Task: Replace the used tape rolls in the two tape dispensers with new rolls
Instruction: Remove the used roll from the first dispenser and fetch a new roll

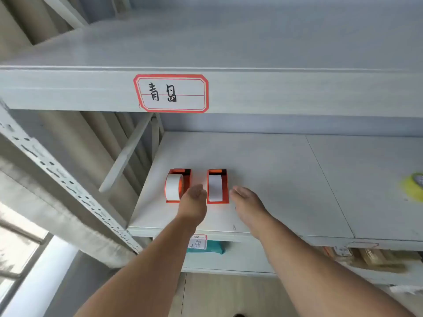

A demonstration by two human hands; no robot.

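Two orange tape dispensers stand side by side on a grey metal shelf (274, 179). A white roll sits in the left dispenser (185, 179), and the right dispenser (226, 186) holds a white roll too. My left hand (194, 202) reaches in between the two dispensers, close against the left one's right side, and nothing shows in it. My right hand (246, 202) lies just right of the right dispenser, thumb near its orange wall, with nothing visible in it. The fingers of both hands point away from the camera and are mostly hidden.
A yellow-green tape roll (414, 186) lies at the shelf's far right edge. The upper shelf's front edge carries a red-bordered handwritten label (171, 93). A perforated upright (57, 175) runs along the left. Below are a teal packet (206, 248) and brown items (375, 259).
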